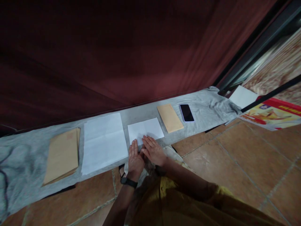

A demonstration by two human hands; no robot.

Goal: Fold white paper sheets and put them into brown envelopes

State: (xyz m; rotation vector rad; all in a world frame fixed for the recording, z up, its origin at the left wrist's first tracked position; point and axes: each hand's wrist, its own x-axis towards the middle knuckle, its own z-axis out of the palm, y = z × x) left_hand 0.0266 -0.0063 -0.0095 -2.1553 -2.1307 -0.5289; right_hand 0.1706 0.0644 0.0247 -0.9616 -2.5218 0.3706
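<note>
A folded white sheet of paper (145,127) lies flat in front of me, with a faint crease across its middle. My left hand (135,158) rests on its near left edge, fingers stretched out together. Beside it, my right hand (154,150) lies flat on the near edge with its fingers extended. The two hands nearly touch at the thumbs. Left of the folded sheet is a stack of larger white paper (103,141) with a crease across it. A single tan envelope (170,117) lies just to the right.
A pile of brown envelopes (62,155) sits at the left. A phone (187,113) lies right of the single envelope. Everything rests on a narrow bench with a grey cloth (207,105), against a dark red curtain (131,56). A colourful box (277,114) stands at the right.
</note>
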